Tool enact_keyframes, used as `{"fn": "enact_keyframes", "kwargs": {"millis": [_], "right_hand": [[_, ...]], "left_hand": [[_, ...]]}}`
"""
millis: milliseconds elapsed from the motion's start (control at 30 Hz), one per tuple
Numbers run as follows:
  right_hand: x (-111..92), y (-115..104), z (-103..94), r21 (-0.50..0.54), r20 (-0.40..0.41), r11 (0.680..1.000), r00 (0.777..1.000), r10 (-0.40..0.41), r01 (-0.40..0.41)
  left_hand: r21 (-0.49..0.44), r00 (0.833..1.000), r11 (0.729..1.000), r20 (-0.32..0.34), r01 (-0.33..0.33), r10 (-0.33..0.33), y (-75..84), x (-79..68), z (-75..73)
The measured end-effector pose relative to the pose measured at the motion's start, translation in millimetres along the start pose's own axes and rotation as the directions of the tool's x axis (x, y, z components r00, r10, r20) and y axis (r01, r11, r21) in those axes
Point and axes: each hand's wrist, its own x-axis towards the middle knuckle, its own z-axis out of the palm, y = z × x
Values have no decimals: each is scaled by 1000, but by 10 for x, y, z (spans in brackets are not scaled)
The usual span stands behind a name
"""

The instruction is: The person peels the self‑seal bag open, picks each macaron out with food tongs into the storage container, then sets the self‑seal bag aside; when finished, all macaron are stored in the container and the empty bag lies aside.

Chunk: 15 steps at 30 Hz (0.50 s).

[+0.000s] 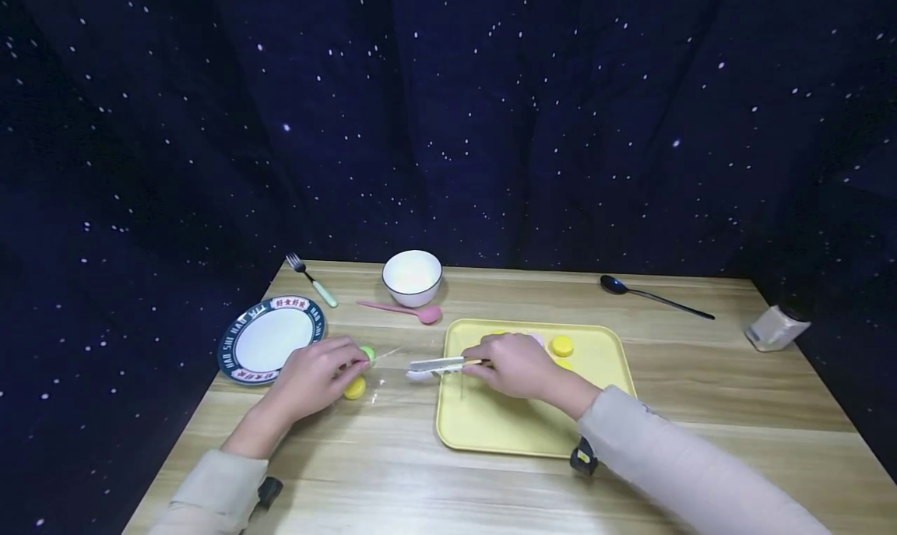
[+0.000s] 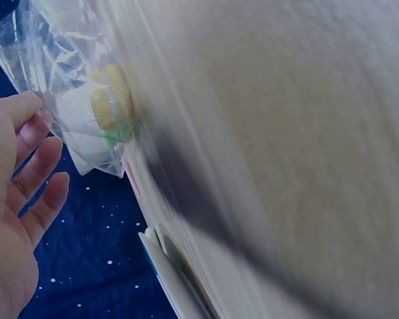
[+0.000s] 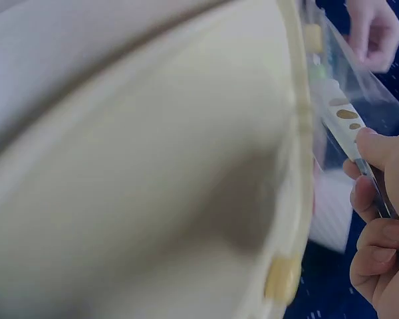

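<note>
My left hand [image 1: 315,375] pinches the edge of a clear plastic bag [image 2: 63,50] between thumb and forefinger, its other fingers loosely bent. Inside the bag lie a yellow macaron [image 1: 354,388] and a green macaron [image 1: 367,353], close together. My right hand [image 1: 515,364] grips a pair of tongs [image 1: 434,367] over the left part of the yellow tray [image 1: 490,434]. The tongs point left toward the bag, and their slotted white end [image 3: 346,114] shows in the right wrist view. Yellow macarons [image 1: 562,346] sit on the tray, partly hidden by the right hand.
A blue-rimmed plate [image 1: 273,340] is at the left, below a fork [image 1: 311,282]. Behind the hands are a white bowl [image 1: 412,278] and a pink spoon [image 1: 427,315]. A black spoon [image 1: 652,295] and a dark-lidded jar [image 1: 774,329] lie at the right.
</note>
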Motion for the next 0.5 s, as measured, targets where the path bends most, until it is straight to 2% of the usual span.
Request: {"fn": "enact_keyframes", "kwargs": {"millis": [267,500], "right_hand": [[287,-257,254,65,37,997,998,-51,49],[460,-358,438,129,82,989,993,-79,68]], "left_hand": [[3,1000,1000,-1,-7,7,-13,7,13],[14,1000,1000,8,-7,7,-7,12,5]]}}
